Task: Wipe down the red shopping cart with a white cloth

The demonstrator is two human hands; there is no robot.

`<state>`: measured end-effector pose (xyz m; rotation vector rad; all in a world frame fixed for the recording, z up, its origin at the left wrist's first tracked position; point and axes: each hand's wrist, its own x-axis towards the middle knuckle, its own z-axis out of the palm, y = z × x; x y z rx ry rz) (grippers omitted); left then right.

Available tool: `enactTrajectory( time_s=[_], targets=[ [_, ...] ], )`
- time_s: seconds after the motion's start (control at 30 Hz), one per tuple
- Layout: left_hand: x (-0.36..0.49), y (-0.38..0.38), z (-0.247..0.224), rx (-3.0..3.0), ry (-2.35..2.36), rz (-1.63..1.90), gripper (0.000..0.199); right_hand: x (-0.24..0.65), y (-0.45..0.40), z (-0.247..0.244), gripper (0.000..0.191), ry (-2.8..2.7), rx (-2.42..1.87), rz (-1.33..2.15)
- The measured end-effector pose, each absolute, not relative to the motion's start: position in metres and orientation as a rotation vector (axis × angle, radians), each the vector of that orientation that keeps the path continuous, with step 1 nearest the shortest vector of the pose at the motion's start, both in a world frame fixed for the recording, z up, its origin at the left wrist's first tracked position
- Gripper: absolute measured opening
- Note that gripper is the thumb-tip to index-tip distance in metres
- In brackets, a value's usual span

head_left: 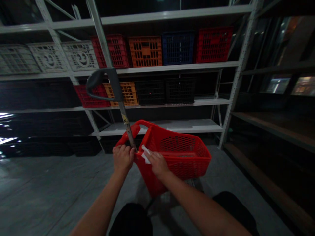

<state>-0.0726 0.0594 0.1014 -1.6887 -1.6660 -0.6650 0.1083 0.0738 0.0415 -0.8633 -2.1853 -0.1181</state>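
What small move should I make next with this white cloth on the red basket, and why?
Probably slide the white cloth along the red basket's rim, away from the pole. Your right hand has the cloth pressed at the rim's corner, and your left hand grips the pole, which seems to steady the basket.

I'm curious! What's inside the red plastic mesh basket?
Inside the red plastic mesh basket, red holey walls show. The right hand and a white strip at the rim cover one corner; the bottom is hidden, so anything there can't be seen.
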Motion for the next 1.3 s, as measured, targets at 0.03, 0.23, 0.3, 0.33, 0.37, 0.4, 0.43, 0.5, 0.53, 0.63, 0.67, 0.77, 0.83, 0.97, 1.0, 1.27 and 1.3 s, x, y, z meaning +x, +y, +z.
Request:
enactTrajectory(
  time_s=[0.03,0.23,0.3,0.33,0.37,0.4,0.43,0.5,0.53,0.63,0.67,0.77,0.83,0.97,1.0,1.27,1.3],
  targets=[
    [-0.075,0.061,0.1,-1.688,-1.656,-0.66,0.036,0.128,0.077,0.034,0.055,-2.221,-0.834,-0.122],
    [-0.079,0.066,0.097,-1.723,-1.641,-0.743,0.036,0.269,0.082,-0.008,0.06,-2.251,-1.046,-0.082],
    [-0.078,0.067,0.098,-1.741,-1.655,-0.784,0.036,0.302,0.079,-0.015,0.058,-2.16,-1.188,-0.094],
    [-0.077,0.067,0.098,-1.746,-1.663,-0.797,0.035,0.31,0.078,-0.017,0.057,-2.118,-1.238,-0.107],
    [-0.076,0.067,0.099,-1.745,-1.669,-0.802,0.035,0.311,0.077,-0.017,0.055,-2.085,-1.273,-0.118],
    [-0.076,0.067,0.099,-1.737,-1.671,-0.797,0.036,0.305,0.077,-0.016,0.054,-2.064,-1.295,-0.126],
    [-0.075,0.067,0.099,-1.722,-1.672,-0.781,0.036,0.292,0.077,-0.014,0.052,-2.052,-1.305,-0.129],
    [-0.075,0.068,0.099,-1.685,-1.664,-0.728,0.037,0.249,0.08,-0.005,0.048,-2.062,-1.279,-0.125],
    [-0.076,0.068,0.099,-1.668,-1.658,-0.7,0.038,0.222,0.081,0.001,0.046,-2.07,-1.243,-0.126],
    [-0.078,0.069,0.098,-1.657,-1.646,-0.662,0.038,0.14,0.085,0.022,0.046,-2.122,-1.065,-0.146],
    [-0.079,0.069,0.098,-1.664,-1.644,-0.66,0.038,0.119,0.085,0.027,0.048,-2.127,-1.033,-0.157],
    [-0.084,0.069,0.098,-1.686,-1.641,-0.638,0.038,0.093,0.085,0.035,0.052,-2.163,-0.988,-0.199],
    [-0.089,0.07,0.099,-1.704,-1.639,-0.614,0.04,0.108,0.083,0.03,0.052,-2.197,-1.011,-0.232],
    [-0.106,0.077,0.1,-1.767,-1.626,-0.58,0.04,0.19,0.076,0.003,0.051,-2.209,-1.175,-0.293],
    [-0.111,0.079,0.1,-1.779,-1.622,-0.57,0.041,0.215,0.073,-0.005,0.052,-2.202,-1.213,-0.318],
    [-0.114,0.08,0.108,-1.695,-1.752,-0.695,0.045,0.346,0.055,-0.046,0.04,-2.006,-1.5,-0.457],
    [-0.105,0.076,0.107,-1.624,-1.77,-0.795,0.048,0.345,0.055,-0.047,0.039,-1.961,-1.525,-0.438]
  ],
)
